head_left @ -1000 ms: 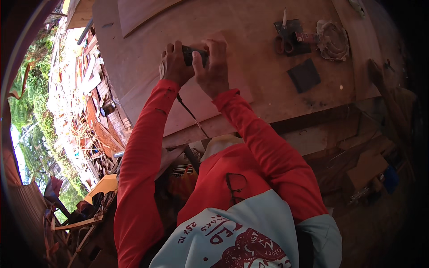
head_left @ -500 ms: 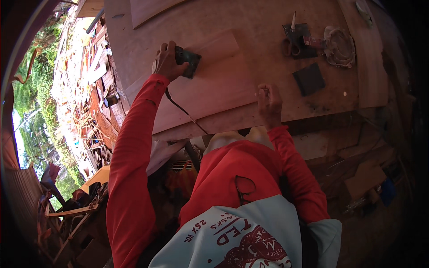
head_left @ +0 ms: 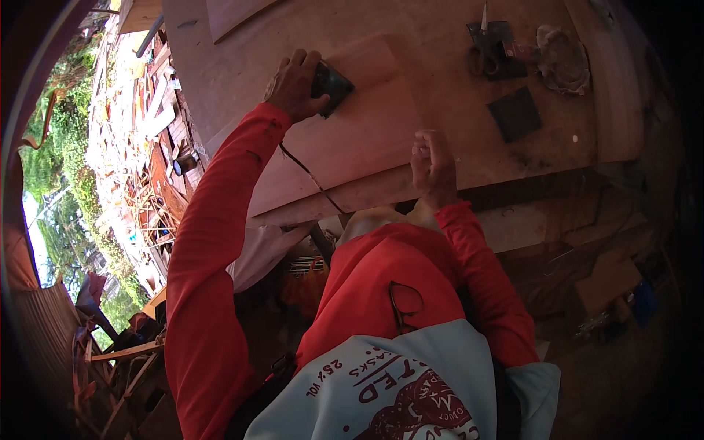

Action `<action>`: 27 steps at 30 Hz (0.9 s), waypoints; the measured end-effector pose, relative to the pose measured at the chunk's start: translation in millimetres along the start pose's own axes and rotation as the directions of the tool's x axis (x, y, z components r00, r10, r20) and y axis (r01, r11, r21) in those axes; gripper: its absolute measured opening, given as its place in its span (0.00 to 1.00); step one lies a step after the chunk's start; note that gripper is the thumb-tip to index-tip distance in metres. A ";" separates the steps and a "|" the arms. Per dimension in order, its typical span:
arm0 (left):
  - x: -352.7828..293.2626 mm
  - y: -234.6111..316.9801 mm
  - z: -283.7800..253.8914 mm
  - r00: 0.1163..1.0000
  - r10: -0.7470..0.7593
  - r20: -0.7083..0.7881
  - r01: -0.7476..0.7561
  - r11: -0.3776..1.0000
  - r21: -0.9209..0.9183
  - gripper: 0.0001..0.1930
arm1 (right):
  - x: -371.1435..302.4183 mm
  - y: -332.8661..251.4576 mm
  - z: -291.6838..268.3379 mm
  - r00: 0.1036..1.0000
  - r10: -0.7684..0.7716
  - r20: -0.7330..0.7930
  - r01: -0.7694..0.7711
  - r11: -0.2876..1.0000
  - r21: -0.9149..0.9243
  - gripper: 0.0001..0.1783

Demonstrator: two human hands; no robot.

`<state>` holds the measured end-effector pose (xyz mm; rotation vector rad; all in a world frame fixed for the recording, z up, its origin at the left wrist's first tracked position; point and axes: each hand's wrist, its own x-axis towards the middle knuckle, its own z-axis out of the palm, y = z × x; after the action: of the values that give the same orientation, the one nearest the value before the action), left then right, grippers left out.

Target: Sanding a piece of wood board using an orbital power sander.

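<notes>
My left hand (head_left: 297,84) is wrapped round a dark green electric sander (head_left: 334,89), which lies on a thin reddish wooden board (head_left: 367,125). A black cord (head_left: 312,176) runs from under my left wrist toward the table's front edge. My right hand (head_left: 434,165) hovers or rests by the board's front right part; I cannot tell which. Its fingers are loosely curled with nothing visible in them. To its right, a dark square pad (head_left: 515,114) lies flat on the wooden worktable (head_left: 447,73).
Scissors (head_left: 482,55) lie over another dark sheet (head_left: 506,66) at the far right, beside a crumpled, pale round item (head_left: 563,62). Another board (head_left: 238,13) is at the far left. Scrap wood (head_left: 158,183) litters the ground left of the table.
My left hand has slid the sander a little to the right along the board. My right hand has shifted slightly left, its fingers still curled. The whole view has shifted slightly.
</notes>
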<state>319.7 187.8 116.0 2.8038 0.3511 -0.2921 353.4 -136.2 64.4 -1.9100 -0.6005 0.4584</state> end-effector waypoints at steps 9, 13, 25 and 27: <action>-5.2 -2.2 -6.8 0.998 0.041 0.046 -0.040 0.999 -0.027 0.36 | -19.2 -2.5 16.2 0.926 -0.080 0.370 0.231 0.894 -0.383 0.33; 20.1 13.1 -2.5 0.991 0.130 0.028 -0.129 0.991 -0.020 0.36 | -11.8 -1.6 10.0 0.894 -0.006 0.448 0.186 0.915 -0.358 0.33; -38.1 -8.3 11.2 0.948 -0.312 -0.064 0.310 0.950 -0.034 0.34 | -18.3 13.8 -17.3 0.937 0.019 0.350 0.013 0.996 -0.089 0.17; -37.3 -25.8 6.0 0.929 -0.364 -0.069 0.364 0.931 -0.004 0.35 | -19.4 13.1 -14.4 0.931 0.003 0.365 0.028 0.996 -0.081 0.17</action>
<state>276.4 202.0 112.3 2.7470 0.8931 -0.2769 348.6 -162.7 58.8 -1.9123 -0.8857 0.8021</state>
